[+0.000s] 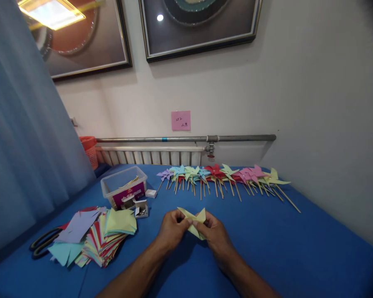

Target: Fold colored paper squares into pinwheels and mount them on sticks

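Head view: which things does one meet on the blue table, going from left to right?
Scissors → stack of coloured paper → clear plastic box → left hand → yellow folded paper → right hand → yellow-green pinwheel at the right end of the row.

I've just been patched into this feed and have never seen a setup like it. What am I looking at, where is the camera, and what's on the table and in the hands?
There is no machine here: these are a person's two bare hands, filmed by a camera worn on their head, looking forward and down.

The left hand and right hand together pinch a folded piece of yellow-green paper just above a blue table.

Along the far edge lies a row of finished paper pinwheels on wooden sticks. To the left sits a stack of coloured paper squares, with black scissors partly under it. Behind the stack are a clear plastic box holding sticks and a small open box of what look like pins.
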Available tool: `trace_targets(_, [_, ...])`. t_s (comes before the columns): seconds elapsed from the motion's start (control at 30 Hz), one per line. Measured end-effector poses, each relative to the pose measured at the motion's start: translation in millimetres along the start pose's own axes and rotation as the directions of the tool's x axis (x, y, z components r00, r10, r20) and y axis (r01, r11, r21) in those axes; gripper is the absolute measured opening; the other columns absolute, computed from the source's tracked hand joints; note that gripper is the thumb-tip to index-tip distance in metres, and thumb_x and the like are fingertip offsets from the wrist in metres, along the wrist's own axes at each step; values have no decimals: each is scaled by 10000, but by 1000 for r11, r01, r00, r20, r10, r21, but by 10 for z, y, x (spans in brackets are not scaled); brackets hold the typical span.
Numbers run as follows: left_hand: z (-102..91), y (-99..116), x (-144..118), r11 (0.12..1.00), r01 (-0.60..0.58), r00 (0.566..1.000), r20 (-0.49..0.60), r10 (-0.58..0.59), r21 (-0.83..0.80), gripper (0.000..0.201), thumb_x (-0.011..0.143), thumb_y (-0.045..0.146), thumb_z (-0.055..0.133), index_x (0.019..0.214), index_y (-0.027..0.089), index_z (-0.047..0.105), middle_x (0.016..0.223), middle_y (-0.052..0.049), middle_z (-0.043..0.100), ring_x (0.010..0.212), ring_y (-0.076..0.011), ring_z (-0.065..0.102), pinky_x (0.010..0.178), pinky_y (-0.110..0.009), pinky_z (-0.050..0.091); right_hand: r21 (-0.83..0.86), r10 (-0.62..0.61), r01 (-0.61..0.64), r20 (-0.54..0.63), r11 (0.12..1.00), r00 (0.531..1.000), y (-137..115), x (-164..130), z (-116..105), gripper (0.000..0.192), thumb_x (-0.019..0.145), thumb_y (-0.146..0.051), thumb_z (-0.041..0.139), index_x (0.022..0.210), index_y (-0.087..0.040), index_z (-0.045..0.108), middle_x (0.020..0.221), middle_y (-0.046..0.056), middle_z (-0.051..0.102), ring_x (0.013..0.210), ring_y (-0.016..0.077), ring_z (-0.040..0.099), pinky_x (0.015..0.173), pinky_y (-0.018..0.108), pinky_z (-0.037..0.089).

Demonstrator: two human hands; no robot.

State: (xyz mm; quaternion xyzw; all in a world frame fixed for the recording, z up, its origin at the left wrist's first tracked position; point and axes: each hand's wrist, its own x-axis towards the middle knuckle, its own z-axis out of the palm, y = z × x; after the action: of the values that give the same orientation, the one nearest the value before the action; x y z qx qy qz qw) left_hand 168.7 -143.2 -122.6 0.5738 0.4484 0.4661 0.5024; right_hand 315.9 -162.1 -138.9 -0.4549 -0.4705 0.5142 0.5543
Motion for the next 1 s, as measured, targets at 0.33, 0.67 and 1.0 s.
trace_targets(0.33, [-27,86,-7,965,202,978,82,-190,-170,396,500,423,837,621,153,573,534,17,565,475,-84,443,501,-238,313,4,-8,8,-11,1000,1000,24,26,0,358,615,-461,785,797,-196,627,650,-14,645,585,157,560,571,267,424])
trace_targets(0.67, [0,4,17,967,188,982,48,-182,-172,339,527,381,814,612,151,580,514,25,549,464,-86,439,492,-234,304,78,17,-17,-5,997,1000,-73,-28,44,358,586,-392,827,823,-199,640,777,29,741,684,196,644,654,297,486])
trace_targets(1.0, [13,85,-29,955,183,982,94,-165,-232,319,518,346,831,635,138,619,546,8,583,484,-89,452,514,-235,314,118,-10,9,7,993,1000,70,28,-6,401,624,-442,837,905,-180,723,796,50,765,797,253,694,711,329,506])
